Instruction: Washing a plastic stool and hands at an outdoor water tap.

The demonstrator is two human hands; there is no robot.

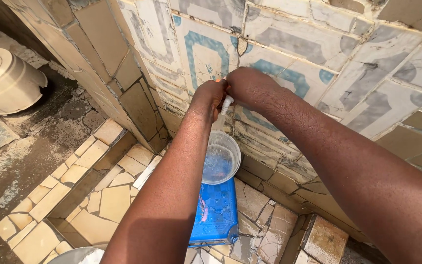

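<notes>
Both my hands meet at a small white tap [226,103] that sticks out of the tiled wall. My left hand [210,97] is closed around the tap from the left. My right hand [248,86] grips its top from the right. Directly below the tap stands a clear plastic bowl [231,146] holding some water. The bowl rests on the far end of a blue plastic board [220,212] lying on the tiled floor.
The wall [318,58] carries patched blue, grey and beige tiles. A raised tiled curb [79,181] runs along the left. A white cylindrical container [10,80] sits on the rough ground at far left. The rim of a metal basin [76,255] shows at the bottom edge.
</notes>
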